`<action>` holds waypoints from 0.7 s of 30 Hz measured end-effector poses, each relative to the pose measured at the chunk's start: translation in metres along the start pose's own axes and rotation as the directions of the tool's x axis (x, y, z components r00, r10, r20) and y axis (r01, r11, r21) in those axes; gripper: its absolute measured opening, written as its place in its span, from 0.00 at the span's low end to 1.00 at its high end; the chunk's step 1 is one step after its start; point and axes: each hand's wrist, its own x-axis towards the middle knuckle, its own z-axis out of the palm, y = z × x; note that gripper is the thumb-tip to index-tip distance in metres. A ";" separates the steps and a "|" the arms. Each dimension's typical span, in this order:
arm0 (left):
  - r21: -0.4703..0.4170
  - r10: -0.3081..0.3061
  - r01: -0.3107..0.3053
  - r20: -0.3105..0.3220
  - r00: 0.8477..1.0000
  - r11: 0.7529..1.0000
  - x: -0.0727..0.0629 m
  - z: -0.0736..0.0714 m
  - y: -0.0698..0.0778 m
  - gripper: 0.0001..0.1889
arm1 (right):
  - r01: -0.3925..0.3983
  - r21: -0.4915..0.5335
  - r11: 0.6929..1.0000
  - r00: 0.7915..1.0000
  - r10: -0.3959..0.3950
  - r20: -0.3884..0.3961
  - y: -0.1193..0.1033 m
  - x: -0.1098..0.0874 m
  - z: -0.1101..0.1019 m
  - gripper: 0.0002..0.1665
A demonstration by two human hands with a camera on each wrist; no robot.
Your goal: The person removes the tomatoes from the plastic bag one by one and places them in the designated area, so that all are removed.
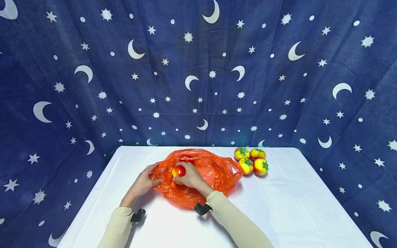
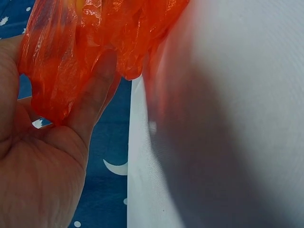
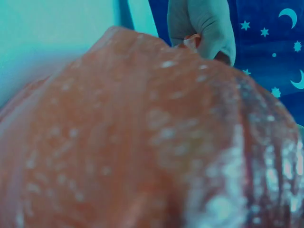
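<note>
Head view: left hand (image 1: 144, 181) loosely grips orange bag (image 1: 181, 199); right hand (image 1: 193, 176) clasps fruit (image 1: 179, 171).

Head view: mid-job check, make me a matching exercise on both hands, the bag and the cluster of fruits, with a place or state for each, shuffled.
Things:
1. left hand
2. right hand
3. plastic bag
4. four clustered fruits

Places and states:
A. thin, crinkled, orange-red
B. on the white table, green tops showing
C. holding a single red-and-yellow fruit
D. holding the left end of the bag

Pairs: 1-D, 2-C, 3-A, 4-B
</note>
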 end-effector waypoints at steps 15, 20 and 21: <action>0.008 -0.009 0.009 0.007 1.000 1.000 0.002 0.001 0.000 0.42 | 0.068 0.049 0.996 0.997 -0.067 -0.029 -0.011 -0.011 -0.014 0.36; 0.009 -0.013 0.013 0.009 1.000 1.000 0.002 0.002 -0.001 0.42 | 0.069 0.086 0.994 0.997 -0.067 -0.027 -0.017 -0.016 -0.020 0.37; 0.006 -0.015 0.015 0.008 1.000 1.000 0.002 0.002 -0.001 0.42 | 0.069 0.095 0.993 0.997 -0.067 -0.028 -0.019 -0.017 -0.021 0.37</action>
